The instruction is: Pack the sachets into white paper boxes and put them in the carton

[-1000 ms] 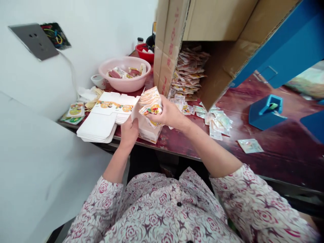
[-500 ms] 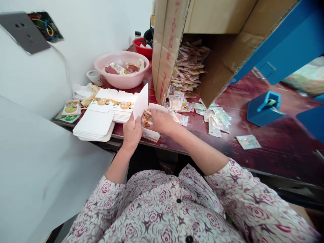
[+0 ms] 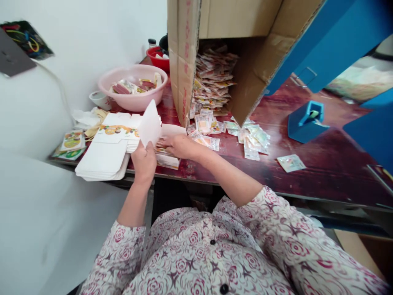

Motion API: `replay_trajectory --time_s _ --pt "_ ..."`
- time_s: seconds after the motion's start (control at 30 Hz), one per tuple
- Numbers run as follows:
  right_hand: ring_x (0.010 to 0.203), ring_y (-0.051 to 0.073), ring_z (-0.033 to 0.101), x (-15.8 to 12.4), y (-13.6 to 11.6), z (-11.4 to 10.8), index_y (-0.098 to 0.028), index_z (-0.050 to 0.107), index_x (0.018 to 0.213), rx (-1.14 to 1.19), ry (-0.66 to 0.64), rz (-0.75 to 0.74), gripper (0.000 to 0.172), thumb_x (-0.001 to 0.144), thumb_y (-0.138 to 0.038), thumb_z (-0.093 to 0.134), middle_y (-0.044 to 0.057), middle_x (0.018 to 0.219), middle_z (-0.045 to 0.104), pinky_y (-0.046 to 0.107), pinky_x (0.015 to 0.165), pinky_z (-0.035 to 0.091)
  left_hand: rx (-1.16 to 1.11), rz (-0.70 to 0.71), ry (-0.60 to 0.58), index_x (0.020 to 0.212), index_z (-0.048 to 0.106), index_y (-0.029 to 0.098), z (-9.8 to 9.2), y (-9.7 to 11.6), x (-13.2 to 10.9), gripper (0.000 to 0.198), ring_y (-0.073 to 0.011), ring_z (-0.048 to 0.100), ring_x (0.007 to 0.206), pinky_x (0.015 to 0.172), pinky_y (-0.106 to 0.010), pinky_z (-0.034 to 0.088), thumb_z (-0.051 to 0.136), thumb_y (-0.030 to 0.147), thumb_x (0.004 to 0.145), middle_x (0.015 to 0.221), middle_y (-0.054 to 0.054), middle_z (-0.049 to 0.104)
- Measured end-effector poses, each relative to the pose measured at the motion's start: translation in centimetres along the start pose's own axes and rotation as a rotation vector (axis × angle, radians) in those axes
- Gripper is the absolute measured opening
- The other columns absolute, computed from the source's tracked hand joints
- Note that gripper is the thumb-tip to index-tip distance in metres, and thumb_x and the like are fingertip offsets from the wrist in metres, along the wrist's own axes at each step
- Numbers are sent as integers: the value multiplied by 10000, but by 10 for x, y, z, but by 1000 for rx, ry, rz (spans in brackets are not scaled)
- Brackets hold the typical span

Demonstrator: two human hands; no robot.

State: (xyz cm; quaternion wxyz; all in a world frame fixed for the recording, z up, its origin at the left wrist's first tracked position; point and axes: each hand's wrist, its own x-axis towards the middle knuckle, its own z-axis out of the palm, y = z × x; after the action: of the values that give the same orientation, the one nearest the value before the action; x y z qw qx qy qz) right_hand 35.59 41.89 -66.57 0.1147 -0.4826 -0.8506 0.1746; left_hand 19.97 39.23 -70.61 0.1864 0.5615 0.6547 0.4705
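Near the table's front edge sits a small white carton [image 3: 167, 161] with its lid up, and sachets lie inside it. My left hand [image 3: 144, 162] is closed on the carton's raised white flap [image 3: 150, 125], thumb on the near side. My right hand [image 3: 179, 146] reaches into the carton from the right. Its fingers are stretched out over the sachets, their tips partly hidden. To the left, touching or close to the carton, lies a stack of flat white printed cartons [image 3: 102, 153]. Loose sachets [image 3: 204, 125] are scattered to the right of my right hand.
A big cardboard box [image 3: 184, 82] on its side holds a heap of sachets [image 3: 215, 78]. Behind stand a pink basin [image 3: 138, 100], a white cup [image 3: 100, 100] and a red bowl [image 3: 161, 62]. A blue holder [image 3: 302, 127] and a single sachet [image 3: 291, 162] are at right.
The whole view has shifted, so things appear further left. My right hand's fingers have stretched out flatter over the sachets; my left hand still holds the flap, now tilted more.
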Motion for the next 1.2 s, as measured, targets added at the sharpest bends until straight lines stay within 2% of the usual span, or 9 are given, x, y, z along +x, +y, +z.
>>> replay_trajectory --time_s 0.07,0.17,0.27,0.37,0.5,0.67,0.77,0.93,1.2 --pt "1097 174 681 -10 19 -6 -290 748 1140 201 229 -42 300 958 -216 521 -13 1190 741 289 988 499 -2 -9 -23 1261 648 111 -4 -2 4 409 -291 582 1295 1174 -418 390 524 288 913 1301 -157 678" --pt "1104 211 679 -35 61 -20 -240 739 1155 173 447 215 336 977 -215 454 25 1179 743 347 994 496 -93 87 -43 1422 518 182 -17 2 -1 485 -237 540 1344 1183 -384 384 520 303 953 1416 -116 603" --pt "1104 296 672 -59 100 -26 -157 709 1208 -95 156 512 337 921 -237 553 135 1177 731 387 949 497 -164 358 174 1523 366 254 -34 19 -21 579 -224 459 1413 1163 -403 407 522 236 966 1544 -92 467" --pt "1147 325 639 -73 122 -20 -113 627 1321 -217 1 576 466 875 -248 622 204 1284 663 373 918 487 -182 735 304 1444 486 282 -39 41 -49 571 -232 550 1319 1105 -436 471 557 89 911 1430 -66 579" --pt "993 248 670 -84 138 -10 -137 727 1113 -84 111 579 280 873 -234 618 135 1122 730 309 836 475 -194 829 -137 1263 629 253 -4 55 -75 431 -181 672 1140 1038 -360 539 566 33 897 1215 -52 707" --pt "793 166 625 -111 129 -12 -162 727 860 196 376 372 126 837 -274 673 54 876 727 283 763 455 -15 702 -340 1431 460 155 65 39 -75 548 -302 480 1399 1144 -483 447 600 136 902 1512 -202 475" --pt "716 139 606 -126 112 -15 -179 719 802 409 320 190 167 845 -333 672 15 781 707 269 708 454 -23 658 -354 1421 452 141 85 33 -68 568 -312 523 1351 1107 -492 473 643 177 888 1448 -208 536" --pt "797 157 661 -116 108 -15 -208 765 917 498 198 180 264 940 -355 546 15 851 751 279 744 496 -9 605 -563 870 633 203 84 29 -70 47 -185 679 772 732 -343 579 615 168 896 796 -17 702" --pt "1166 230 601 -46 102 3 -206 694 1218 36 -72 -134 315 916 -212 603 88 1236 700 357 1007 431 7 722 -619 865 614 183 71 27 -88 51 -195 640 776 726 -355 543 600 171 913 796 -37 685"
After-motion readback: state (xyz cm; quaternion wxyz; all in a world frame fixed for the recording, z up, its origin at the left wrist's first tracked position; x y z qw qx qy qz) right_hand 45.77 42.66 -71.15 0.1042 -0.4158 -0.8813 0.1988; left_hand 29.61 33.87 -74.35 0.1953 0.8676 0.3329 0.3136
